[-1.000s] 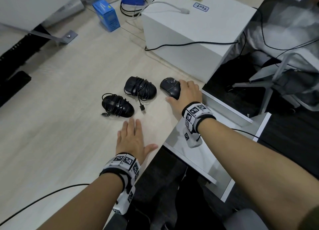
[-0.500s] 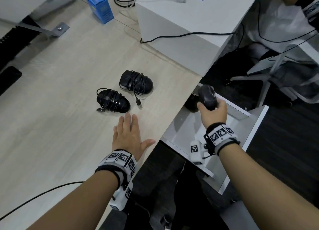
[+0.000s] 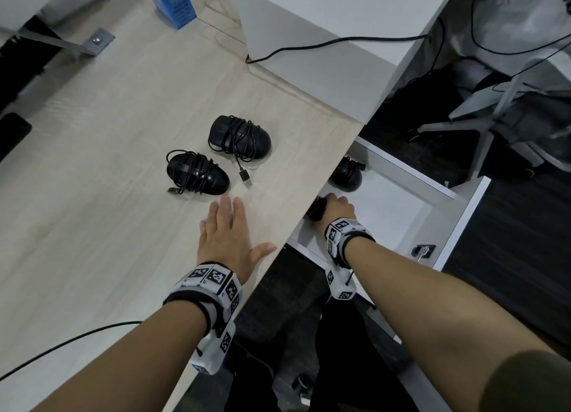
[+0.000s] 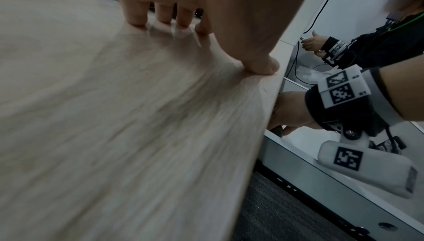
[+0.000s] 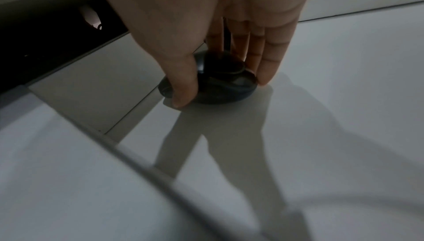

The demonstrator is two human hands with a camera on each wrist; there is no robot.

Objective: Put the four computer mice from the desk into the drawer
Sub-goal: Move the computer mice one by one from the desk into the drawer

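Observation:
Two black mice with cords wound round them lie on the wooden desk (image 3: 92, 164), one nearer me (image 3: 197, 177) and one behind it (image 3: 239, 138). A third black mouse (image 3: 347, 175) lies at the back of the open white drawer (image 3: 463, 214). My right hand (image 3: 333, 207) reaches into the drawer under the desk edge and grips a fourth mouse (image 3: 316, 209). In the right wrist view the thumb and fingers (image 5: 263, 74) pinch this mouse (image 5: 229, 81) low on the drawer floor. My left hand (image 3: 247, 226) lies flat on the desk, fingers straight (image 4: 160, 14), holding nothing.
A white box (image 3: 324, 41) with a black cable across it stands at the back of the desk, with a blue carton (image 3: 174, 2) to its left. A loose USB plug (image 3: 245, 177) lies by the mice. A chair base (image 3: 494, 118) stands beyond the drawer. Another person's hand (image 4: 314, 43) shows far right.
My right hand lifted the third mouse off the desk edge, carried it over the drawer and lowered it inside. The left hand stayed flat on the desk.

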